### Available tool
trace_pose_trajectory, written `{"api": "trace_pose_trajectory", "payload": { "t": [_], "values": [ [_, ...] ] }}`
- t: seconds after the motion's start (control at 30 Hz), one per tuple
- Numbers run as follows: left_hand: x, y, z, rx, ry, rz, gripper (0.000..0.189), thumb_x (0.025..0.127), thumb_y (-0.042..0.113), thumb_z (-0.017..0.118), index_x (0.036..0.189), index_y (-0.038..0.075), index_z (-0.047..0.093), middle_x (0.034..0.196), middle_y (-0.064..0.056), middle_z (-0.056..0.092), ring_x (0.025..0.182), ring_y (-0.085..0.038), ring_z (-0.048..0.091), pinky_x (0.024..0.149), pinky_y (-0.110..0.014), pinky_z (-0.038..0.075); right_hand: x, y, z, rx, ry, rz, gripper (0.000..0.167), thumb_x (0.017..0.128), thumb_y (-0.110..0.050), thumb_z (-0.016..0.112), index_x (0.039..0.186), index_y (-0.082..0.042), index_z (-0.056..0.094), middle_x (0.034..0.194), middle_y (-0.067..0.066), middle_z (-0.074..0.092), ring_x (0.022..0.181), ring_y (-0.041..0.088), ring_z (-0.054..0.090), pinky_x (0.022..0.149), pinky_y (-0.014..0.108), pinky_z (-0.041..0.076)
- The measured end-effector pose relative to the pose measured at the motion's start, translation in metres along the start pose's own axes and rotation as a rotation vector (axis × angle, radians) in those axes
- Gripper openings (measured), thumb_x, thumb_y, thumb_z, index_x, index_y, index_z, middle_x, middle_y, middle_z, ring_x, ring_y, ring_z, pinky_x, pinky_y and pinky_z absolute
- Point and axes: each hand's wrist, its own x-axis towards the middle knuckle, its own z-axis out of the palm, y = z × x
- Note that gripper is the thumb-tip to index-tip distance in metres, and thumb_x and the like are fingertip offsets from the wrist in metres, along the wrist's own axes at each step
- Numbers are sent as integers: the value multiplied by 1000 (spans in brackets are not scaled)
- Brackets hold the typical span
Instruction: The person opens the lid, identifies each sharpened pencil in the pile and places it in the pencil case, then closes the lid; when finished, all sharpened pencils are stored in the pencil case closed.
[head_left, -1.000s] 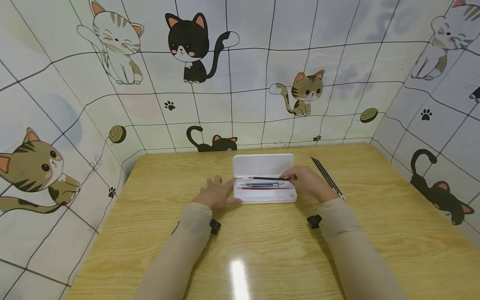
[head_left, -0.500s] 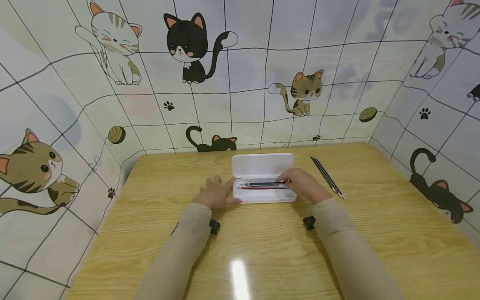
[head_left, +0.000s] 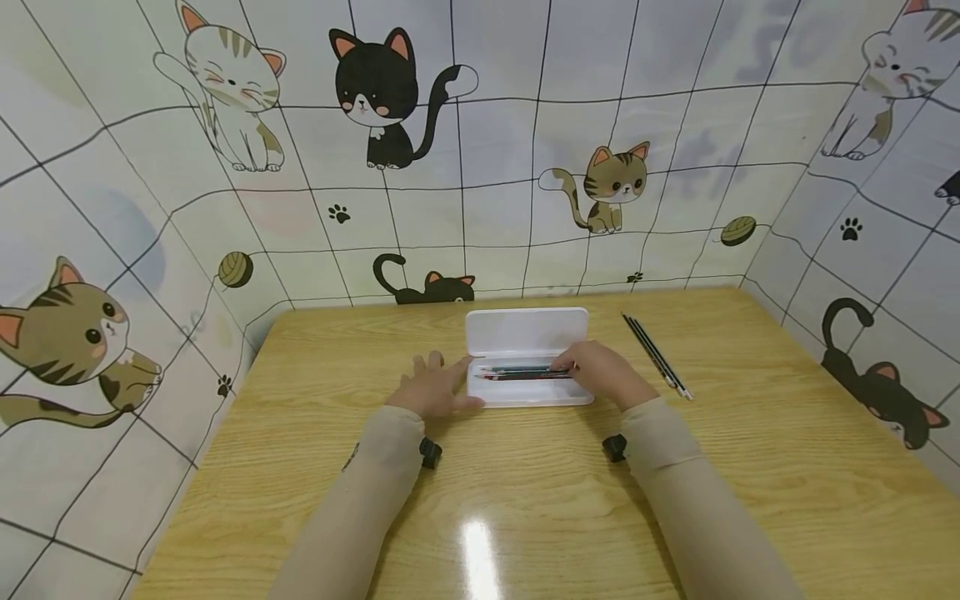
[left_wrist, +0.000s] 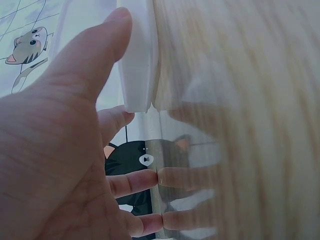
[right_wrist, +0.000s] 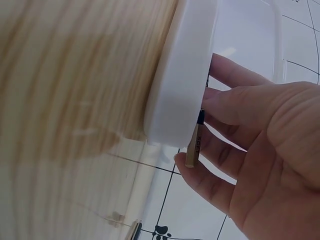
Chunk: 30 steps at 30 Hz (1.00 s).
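A white pencil case (head_left: 525, 398) lies with its lid raised, and several pencils (head_left: 517, 368) rest inside. My right hand (head_left: 606, 373) pinches a black pencil (head_left: 521, 377) low over the case, lying across the front ones. Its tan end, marked with small lettering, sticks out below my thumb in the right wrist view, where the hand (right_wrist: 250, 130) curls beside the case wall (right_wrist: 182, 75). At the left end, my left hand (head_left: 429, 390) steadies the case with thumb and forefinger. In the left wrist view that hand's thumb (left_wrist: 107, 42) lies along the case side (left_wrist: 138, 60), other fingers spread.
To the right of the case, several dark pencils (head_left: 654, 354) lie together on the wooden table (head_left: 555, 492). A cat-patterned cloth (head_left: 510, 217) rises behind the table and along both sides.
My right hand has brought the black pencil from the back edge of the case down and forward, over the red pencil. The left hand stays in place.
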Motion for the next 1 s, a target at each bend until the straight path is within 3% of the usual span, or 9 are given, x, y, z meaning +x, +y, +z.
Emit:
{"api": "trace_pose_trajectory", "payload": {
  "t": [0.17, 0.5, 1.0],
  "values": [
    [-1, 0, 0, -3, -6, -1, 91, 87, 71, 63, 162, 39, 22, 157, -23, 27, 146, -52, 16, 108, -73, 25, 2, 0, 3, -9, -3, -10, 38, 97, 8, 52, 116, -11, 78, 122, 11, 72, 115, 29, 64, 93, 47, 52],
    [0, 0, 0, -24, -17, -7, 91, 88, 70, 63, 162, 38, 21, 160, -23, 24, 148, -54, 8, 111, -74, 20, 1, -2, 3, -8, 5, -10, 32, 97, 6, 56, 119, -8, 74, 106, 9, 71, 98, 25, 64, 85, 43, 53],
    [-1, 1, -1, -13, -14, -4, 91, 88, 70, 62, 162, 37, 22, 158, -23, 25, 148, -56, 10, 110, -74, 21, 1, -1, 4, 5, 22, -36, 28, 98, 4, 58, 122, -2, 71, 109, 10, 73, 107, 29, 66, 92, 46, 53]
  ]
}}
